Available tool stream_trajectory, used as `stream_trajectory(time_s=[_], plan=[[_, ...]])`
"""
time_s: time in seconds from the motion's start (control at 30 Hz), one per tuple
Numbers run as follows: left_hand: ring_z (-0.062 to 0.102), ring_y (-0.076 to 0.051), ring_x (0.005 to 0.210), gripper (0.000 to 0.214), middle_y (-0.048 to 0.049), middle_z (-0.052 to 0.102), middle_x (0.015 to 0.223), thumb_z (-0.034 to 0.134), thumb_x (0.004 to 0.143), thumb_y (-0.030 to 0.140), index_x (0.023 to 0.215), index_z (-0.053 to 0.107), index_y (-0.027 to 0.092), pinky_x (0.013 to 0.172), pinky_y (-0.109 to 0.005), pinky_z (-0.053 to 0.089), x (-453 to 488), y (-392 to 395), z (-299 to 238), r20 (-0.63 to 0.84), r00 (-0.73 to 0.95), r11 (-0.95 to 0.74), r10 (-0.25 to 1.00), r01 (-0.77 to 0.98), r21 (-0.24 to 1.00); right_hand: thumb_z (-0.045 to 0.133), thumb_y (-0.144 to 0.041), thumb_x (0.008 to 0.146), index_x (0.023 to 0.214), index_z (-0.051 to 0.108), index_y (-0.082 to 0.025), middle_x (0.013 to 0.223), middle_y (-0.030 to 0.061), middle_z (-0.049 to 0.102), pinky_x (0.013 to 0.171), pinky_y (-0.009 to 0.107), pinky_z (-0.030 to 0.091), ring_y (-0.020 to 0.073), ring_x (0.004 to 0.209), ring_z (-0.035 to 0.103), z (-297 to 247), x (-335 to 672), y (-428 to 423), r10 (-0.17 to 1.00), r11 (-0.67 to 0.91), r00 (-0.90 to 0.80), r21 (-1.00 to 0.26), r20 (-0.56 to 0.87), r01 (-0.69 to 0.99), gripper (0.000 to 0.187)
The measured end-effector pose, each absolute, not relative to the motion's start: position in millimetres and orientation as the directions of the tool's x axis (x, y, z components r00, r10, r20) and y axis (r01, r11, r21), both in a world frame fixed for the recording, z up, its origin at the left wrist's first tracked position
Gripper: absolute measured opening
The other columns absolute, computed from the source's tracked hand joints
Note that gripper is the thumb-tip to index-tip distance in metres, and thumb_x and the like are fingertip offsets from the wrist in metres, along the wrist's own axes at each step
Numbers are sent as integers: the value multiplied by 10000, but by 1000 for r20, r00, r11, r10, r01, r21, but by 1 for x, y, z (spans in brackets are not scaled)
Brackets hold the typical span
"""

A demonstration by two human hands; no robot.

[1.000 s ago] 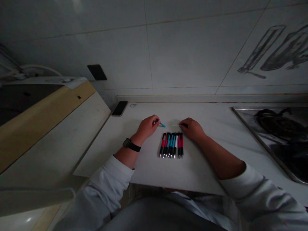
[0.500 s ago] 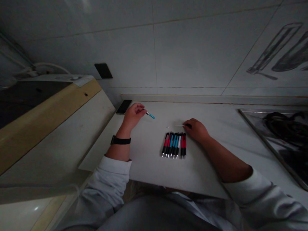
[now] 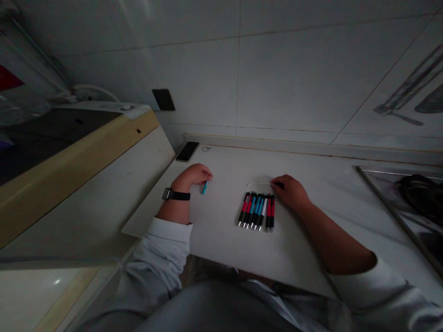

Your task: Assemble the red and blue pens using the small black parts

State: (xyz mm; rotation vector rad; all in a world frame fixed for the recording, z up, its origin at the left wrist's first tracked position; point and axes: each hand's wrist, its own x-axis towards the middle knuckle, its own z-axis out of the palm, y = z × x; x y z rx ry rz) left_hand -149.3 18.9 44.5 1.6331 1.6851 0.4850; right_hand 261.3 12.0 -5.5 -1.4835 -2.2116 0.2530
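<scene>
drawn back from the phone [image 3: 187,151] it partly covered half a second ago, a person's left hand [image 3: 197,174] now sits closer to the near edge of the counter [image 3: 221,235], the short blue pen part [image 3: 205,187] in its fingertips swung from pointing right to pointing toward the person. its fingers are pinched narrow around the paler end of the part; whether the blue end touches the surface is hard to tell. the right hand [image 3: 292,190], in the same spot as before beside the row, rests with its fingers closed around a dark piece [image 3: 279,185], mostly hidden, from which a thin pale rod [image 3: 266,184] extends to the left. a small white bit [image 3: 248,185] lies just beyond the rod's tip. nearer the person, pens [image 3: 259,207] with red, blue and white barrels lie side by side between the two arms, silver tips facing the near edge. a dark watch [image 3: 180,196] circles the left wrist. at the back, a small loop [image 3: 204,151] lies beside the phone, while a stove [image 3: 387,193] with a dark burner fills the right side.
</scene>
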Motion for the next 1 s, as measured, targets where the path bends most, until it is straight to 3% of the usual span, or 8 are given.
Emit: stream_trajectory(time_s=[0.2, 0.37, 0.53, 0.63, 0.73, 0.87, 1.0], plan=[[594, -139, 467, 87, -22, 673, 556, 804, 670, 190, 674, 718, 179, 490, -225, 444, -160, 24, 35, -233, -48, 178, 971, 796, 578, 601, -293, 931, 997, 774, -212, 1039, 105, 686, 860, 343, 506, 225, 910, 652, -1, 258, 8, 916, 381, -271, -434, 296, 816, 202], [610, -148, 496, 86, -37, 692, 599, 817, 689, 185, 675, 732, 180, 552, -254, 476, -161, 22, 37, -259, -69, 199, 963, 831, 520, 581, -297, 930, 993, 769, -204, 1001, 104, 678, 830, 345, 510, 214, 860, 646, 1, 255, 6, 912, 377, -223, -488, 346, 787, 220], [605, -145, 523, 41, -37, 714, 644, 775, 734, 211, 758, 760, 182, 569, -250, 454, -159, 19, 44, -246, -85, 167, 965, 927, 337, 568, -359, 936, 964, 738, -201, 953, 95, 706, 822, 368, 515, 216, 831, 647, 3, 252, 6, 872, 430, -169, -552, 460, 714, 234], [649, -178, 617, 72, -62, 738, 707, 767, 766, 252, 783, 768, 182, 634, -277, 468, -159, 18, 48, -224, -95, 150, 970, 958, 245, 579, -403, 933, 971, 722, -203, 956, 94, 726, 797, 377, 517, 215, 807, 640, 3, 250, 7, 861, 438, -99, -628, 499, 643, 249], [681, -215, 752, 116, -94, 767, 829, 769, 790, 307, 797, 770, 191, 703, -299, 471, -156, 17, 50, -118, -74, 96, 990, 976, 194, 623, -480, 911, 973, 701, -211, 931, 80, 723, 738, 356, 521, 197, 762, 629, 4, 246, 9, 894, 399, -12, -785, 447, 473, 287], [685, -218, 831, 171, -93, 775, 935, 700, 881, 346, 924, 765, 194, 733, -305, 474, -134, 16, 54, 68, 3, -25, 998, 946, 323, 761, -540, 790, 910, 676, -226, 895, 28, 680, 729, 330, 551, 161, 749, 621, 9, 238, 9, 960, 271, 45, -960, 275, 76, 347], [687, -181, 847, 199, -50, 767, 964, 650, 939, 368, 1013, 743, 208, 775, -287, 507, -83, 8, 54, 277, 202, -328, 939, 765, 554, 861, -509, 695, 857, 657, -230, 925, -5, 653, 825, 354, 584, 143, 804, 639, 16, 227, 1, 991, 131, -6, -964, 136, -234, 382]])
